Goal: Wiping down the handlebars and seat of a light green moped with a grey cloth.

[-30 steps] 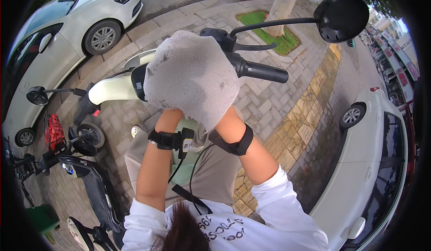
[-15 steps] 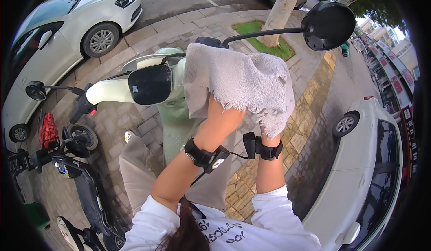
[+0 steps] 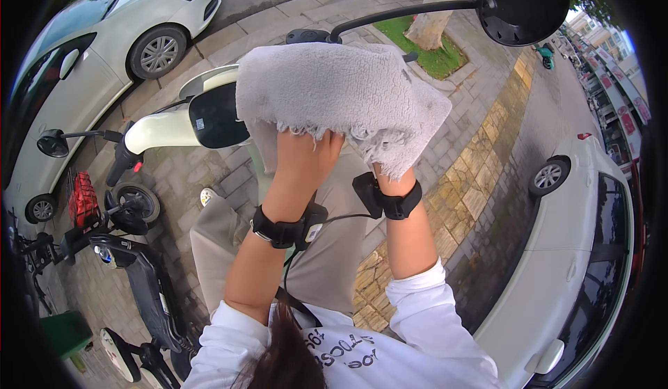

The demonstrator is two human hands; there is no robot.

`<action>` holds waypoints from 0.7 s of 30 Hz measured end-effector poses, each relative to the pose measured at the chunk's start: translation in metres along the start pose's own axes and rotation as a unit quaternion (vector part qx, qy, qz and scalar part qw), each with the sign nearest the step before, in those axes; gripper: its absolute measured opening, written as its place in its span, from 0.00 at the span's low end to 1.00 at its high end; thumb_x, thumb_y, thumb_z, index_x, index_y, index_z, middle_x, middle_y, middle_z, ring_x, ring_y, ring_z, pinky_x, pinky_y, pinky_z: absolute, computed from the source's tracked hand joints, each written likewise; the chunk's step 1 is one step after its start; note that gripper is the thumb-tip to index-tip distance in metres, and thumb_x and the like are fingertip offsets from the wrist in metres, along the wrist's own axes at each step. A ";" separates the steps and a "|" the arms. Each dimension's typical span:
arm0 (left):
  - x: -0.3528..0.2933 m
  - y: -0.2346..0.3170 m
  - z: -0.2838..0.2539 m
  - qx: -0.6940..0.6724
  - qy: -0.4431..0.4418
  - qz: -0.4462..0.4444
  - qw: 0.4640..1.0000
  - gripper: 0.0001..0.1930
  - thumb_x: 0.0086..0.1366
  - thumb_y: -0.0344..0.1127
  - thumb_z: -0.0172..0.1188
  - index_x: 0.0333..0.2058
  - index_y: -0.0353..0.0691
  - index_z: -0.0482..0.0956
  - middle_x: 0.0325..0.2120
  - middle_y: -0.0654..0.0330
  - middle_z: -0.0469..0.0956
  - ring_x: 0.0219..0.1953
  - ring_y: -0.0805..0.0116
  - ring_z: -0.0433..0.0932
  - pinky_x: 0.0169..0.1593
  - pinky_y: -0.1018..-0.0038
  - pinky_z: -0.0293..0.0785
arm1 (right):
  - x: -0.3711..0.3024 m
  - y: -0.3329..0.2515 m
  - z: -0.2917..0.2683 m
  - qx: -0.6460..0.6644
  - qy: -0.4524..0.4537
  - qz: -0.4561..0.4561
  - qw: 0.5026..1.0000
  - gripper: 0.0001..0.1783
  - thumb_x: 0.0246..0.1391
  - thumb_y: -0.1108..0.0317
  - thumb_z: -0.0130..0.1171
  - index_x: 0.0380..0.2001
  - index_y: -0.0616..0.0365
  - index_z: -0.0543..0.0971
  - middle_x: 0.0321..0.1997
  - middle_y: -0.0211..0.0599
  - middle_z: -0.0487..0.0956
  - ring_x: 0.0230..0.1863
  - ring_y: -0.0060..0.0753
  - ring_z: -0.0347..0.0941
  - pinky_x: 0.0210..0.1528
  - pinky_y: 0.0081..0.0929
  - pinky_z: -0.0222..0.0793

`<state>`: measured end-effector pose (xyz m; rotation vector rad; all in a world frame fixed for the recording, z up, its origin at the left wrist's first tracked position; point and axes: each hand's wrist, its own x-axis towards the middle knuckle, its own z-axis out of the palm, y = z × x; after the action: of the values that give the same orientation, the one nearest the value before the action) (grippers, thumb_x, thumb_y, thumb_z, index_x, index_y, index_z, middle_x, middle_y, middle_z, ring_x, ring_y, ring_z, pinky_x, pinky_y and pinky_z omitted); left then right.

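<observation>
A pale grey towel with a frayed edge lies over the right handlebar of a light green scooter. My left hand reaches under its near edge. Only the back of that hand and part of the thumb side show, and the cloth folds over its fingers. Beneath the towel's right end is my right hand, covered almost to the wrist. The cloth has shifted together with both hands, which grip it from below. The scooter's dark display is partly covered by the towel's left edge. Black wristbands joined by a cable circle both wrists.
A round black mirror juts out at the upper right, and another mirror at the left. White cars stand left and right. Parked two-wheelers stand at lower left. A tree trunk rises beyond the handlebar.
Both hands and the towel have moved left and slightly nearer the display. The towel now covers the display's right part. The view has shifted a little.
</observation>
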<state>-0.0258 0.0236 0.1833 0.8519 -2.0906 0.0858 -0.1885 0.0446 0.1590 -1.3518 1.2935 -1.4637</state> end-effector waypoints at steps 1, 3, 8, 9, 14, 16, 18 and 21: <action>0.004 0.013 0.005 -0.067 -0.044 -0.038 0.996 0.15 0.44 0.32 0.56 0.34 0.38 0.73 0.31 0.52 0.71 0.36 0.54 0.69 0.33 0.59 0.65 | 0.005 0.000 -0.009 -0.017 -0.012 0.008 1.000 0.29 0.46 0.53 0.52 0.49 0.58 0.62 0.49 0.41 0.65 0.50 0.37 0.62 0.48 0.31 0.60; 0.004 0.021 0.021 -0.085 -0.009 -0.054 0.995 0.14 0.44 0.32 0.55 0.33 0.39 0.74 0.31 0.54 0.72 0.37 0.56 0.69 0.37 0.60 0.64 | -0.006 -0.003 -0.017 -0.051 -0.048 0.012 0.997 0.29 0.45 0.54 0.52 0.48 0.58 0.63 0.48 0.41 0.66 0.49 0.37 0.62 0.47 0.31 0.60; -0.005 0.004 0.020 -0.115 0.117 -0.068 0.984 0.15 0.47 0.36 0.56 0.37 0.42 0.73 0.37 0.56 0.72 0.40 0.54 0.69 0.41 0.61 0.64 | -0.037 -0.006 0.008 -0.154 -0.172 0.005 0.973 0.28 0.44 0.55 0.53 0.47 0.59 0.64 0.46 0.41 0.67 0.46 0.36 0.64 0.45 0.30 0.61; -0.008 0.003 0.021 -0.102 0.122 -0.074 0.985 0.18 0.47 0.37 0.56 0.39 0.42 0.72 0.39 0.56 0.71 0.43 0.54 0.68 0.45 0.60 0.62 | -0.041 -0.005 0.011 -0.177 -0.192 0.007 0.965 0.28 0.44 0.55 0.53 0.46 0.59 0.64 0.45 0.41 0.68 0.46 0.36 0.64 0.45 0.30 0.62; -0.042 -0.025 0.033 -0.025 0.063 -0.115 0.991 0.24 0.48 0.38 0.55 0.46 0.41 0.67 0.46 0.55 0.66 0.52 0.55 0.60 0.54 0.58 0.52 | -0.029 -0.002 0.031 -0.273 -0.270 0.004 0.923 0.27 0.43 0.56 0.55 0.45 0.60 0.66 0.43 0.41 0.69 0.43 0.36 0.66 0.42 0.29 0.63; -0.068 -0.049 0.047 0.037 0.052 -0.113 0.992 0.23 0.49 0.38 0.54 0.46 0.42 0.67 0.46 0.56 0.66 0.52 0.55 0.58 0.55 0.57 0.49 | -0.013 0.004 0.039 -0.309 -0.291 0.008 0.905 0.27 0.42 0.57 0.55 0.44 0.60 0.66 0.42 0.41 0.70 0.42 0.36 0.66 0.41 0.29 0.63; -0.085 -0.073 0.034 -0.070 0.043 -0.115 0.990 0.22 0.50 0.37 0.52 0.47 0.42 0.66 0.46 0.56 0.66 0.54 0.54 0.56 0.55 0.54 0.48 | 0.002 0.001 0.045 -0.339 -0.318 0.000 0.885 0.27 0.42 0.57 0.56 0.44 0.61 0.67 0.41 0.41 0.70 0.42 0.35 0.67 0.41 0.29 0.64; -0.121 -0.060 0.051 0.031 0.006 -0.128 0.991 0.19 0.50 0.37 0.51 0.44 0.41 0.69 0.43 0.55 0.68 0.50 0.55 0.61 0.53 0.58 0.54 | -0.005 0.002 0.061 -0.408 -0.321 0.008 0.854 0.26 0.41 0.58 0.56 0.43 0.61 0.67 0.40 0.41 0.71 0.40 0.35 0.68 0.39 0.28 0.65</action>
<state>0.0239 0.0256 0.0477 1.1468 -1.9597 0.0180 -0.1282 0.0381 0.1521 -2.1098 1.4781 -0.2955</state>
